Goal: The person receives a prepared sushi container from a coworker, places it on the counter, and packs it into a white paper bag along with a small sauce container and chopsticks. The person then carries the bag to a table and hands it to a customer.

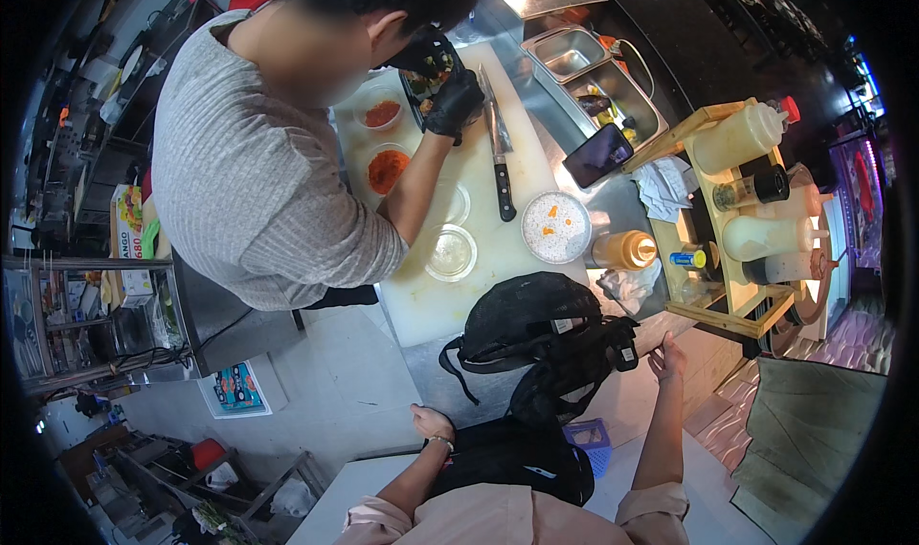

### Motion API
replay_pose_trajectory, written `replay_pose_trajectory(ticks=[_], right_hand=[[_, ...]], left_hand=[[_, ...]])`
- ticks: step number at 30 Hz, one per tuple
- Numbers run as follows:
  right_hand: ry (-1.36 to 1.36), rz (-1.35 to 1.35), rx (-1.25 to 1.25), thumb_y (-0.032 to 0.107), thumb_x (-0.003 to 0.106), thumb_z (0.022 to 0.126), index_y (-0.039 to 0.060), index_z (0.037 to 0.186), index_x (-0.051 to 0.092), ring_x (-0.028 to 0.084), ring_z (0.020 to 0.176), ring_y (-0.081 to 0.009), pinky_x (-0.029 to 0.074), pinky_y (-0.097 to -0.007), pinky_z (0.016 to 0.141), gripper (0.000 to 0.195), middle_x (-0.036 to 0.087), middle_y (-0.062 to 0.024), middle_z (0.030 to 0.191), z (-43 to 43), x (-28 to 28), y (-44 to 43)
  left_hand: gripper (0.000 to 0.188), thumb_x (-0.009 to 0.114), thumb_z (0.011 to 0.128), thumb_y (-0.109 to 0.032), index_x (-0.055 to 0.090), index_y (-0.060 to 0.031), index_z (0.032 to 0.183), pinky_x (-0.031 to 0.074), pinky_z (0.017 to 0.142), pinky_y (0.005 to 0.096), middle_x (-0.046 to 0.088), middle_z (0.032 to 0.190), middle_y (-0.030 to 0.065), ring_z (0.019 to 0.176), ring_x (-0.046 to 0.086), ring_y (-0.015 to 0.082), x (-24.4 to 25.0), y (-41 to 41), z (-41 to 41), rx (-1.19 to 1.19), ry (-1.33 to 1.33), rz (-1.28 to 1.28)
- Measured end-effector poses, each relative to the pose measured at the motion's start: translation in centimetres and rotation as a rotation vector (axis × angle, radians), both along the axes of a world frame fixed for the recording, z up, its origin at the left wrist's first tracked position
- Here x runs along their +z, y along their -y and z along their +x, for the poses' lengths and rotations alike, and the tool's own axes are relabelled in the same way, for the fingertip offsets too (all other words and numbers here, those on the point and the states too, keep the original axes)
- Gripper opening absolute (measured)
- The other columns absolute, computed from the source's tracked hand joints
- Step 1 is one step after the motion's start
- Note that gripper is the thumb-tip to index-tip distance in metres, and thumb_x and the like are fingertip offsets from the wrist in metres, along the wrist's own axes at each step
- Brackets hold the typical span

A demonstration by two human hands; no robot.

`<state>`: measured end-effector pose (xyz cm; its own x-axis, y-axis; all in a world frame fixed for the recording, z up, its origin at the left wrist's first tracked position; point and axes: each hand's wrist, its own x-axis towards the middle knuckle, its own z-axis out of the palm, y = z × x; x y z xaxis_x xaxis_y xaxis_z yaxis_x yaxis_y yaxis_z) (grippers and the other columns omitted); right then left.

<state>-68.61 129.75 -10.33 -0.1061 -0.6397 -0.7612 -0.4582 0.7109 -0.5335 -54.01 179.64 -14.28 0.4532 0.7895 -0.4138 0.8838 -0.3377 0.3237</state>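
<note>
A black mesh bag point(531, 315) with loose straps lies over the near end of the steel counter. My right hand point(668, 360) is at the counter's edge, right of the bag's straps, its fingers part bent and apart with nothing seen in them. Low on the left, my left hand point(433, 423) has loosely curled fingers and wears a bracelet at the wrist. It is beside a black fabric item point(513, 462) in front of my body; whether it grips anything is hidden.
A co-worker's black-gloved hand point(456, 103) is at a food tray. The cutting board point(488, 272) bears a knife point(499, 164), orange-red seasoning cups point(388, 170) and a speckled bowl point(556, 227). To the right are a sauce bottle point(624, 250), phone point(598, 155) and wooden bottle rack point(725, 258).
</note>
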Motion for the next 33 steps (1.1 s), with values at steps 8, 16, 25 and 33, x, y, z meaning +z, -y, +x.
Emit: replay_pose_trajectory(ticks=[8, 16, 25, 33], right_hand=[[-0.019, -0.006, -0.017, 0.051, 0.072, 0.088, 0.0076, 0.132, 0.058, 0.062, 0.11, -0.0336, 0.052, -0.046, 0.091, 0.063, 0.062, -0.0101, 0.126, -0.1, 0.0, 0.0], [-0.005, -0.008, -0.016, 0.052, 0.072, 0.088, 0.0075, 0.13, 0.059, 0.064, 0.107, -0.0334, 0.053, -0.0452, 0.09, 0.062, 0.063, -0.0094, 0.122, -0.2, -0.3, 0.1], [-0.027, -0.014, -0.018, 0.05, 0.071, 0.089, 0.0069, 0.128, 0.06, 0.064, 0.107, -0.0331, 0.053, -0.0452, 0.09, 0.059, 0.063, -0.0096, 0.122, 0.0, -0.1, 0.0], [0.006, -0.017, -0.026, 0.05, 0.073, 0.088, 0.0076, 0.128, 0.061, 0.063, 0.107, -0.033, 0.053, -0.0455, 0.089, 0.059, 0.063, -0.0102, 0.125, -0.5, -0.5, 0.1]], left_hand=[[0.073, 0.027, 0.101, -0.05, 0.065, 0.0104, 0.115, 0.041, 0.099, 0.0508, 0.063, 0.116, 0.0345, 0.108, 0.057, 0.0512, -0.9, -0.7, -0.3, 0.012, -0.052, -0.016], [0.073, 0.028, 0.101, -0.05, 0.066, 0.0117, 0.11, 0.041, 0.094, 0.0547, 0.064, 0.108, 0.0359, 0.102, 0.058, 0.0542, 1.0, 0.3, 0.4, 0.003, -0.049, -0.025], [0.074, 0.027, 0.101, -0.05, 0.066, 0.0125, 0.107, 0.042, 0.093, 0.0551, 0.064, 0.105, 0.0363, 0.099, 0.058, 0.0554, 0.7, 0.3, 0.3, 0.004, -0.023, 0.001], [0.074, 0.027, 0.101, -0.049, 0.066, 0.0135, 0.107, 0.041, 0.094, 0.0543, 0.064, 0.105, 0.0368, 0.1, 0.058, 0.0551, 0.6, 0.3, 0.1, -0.017, -0.006, 0.007]])
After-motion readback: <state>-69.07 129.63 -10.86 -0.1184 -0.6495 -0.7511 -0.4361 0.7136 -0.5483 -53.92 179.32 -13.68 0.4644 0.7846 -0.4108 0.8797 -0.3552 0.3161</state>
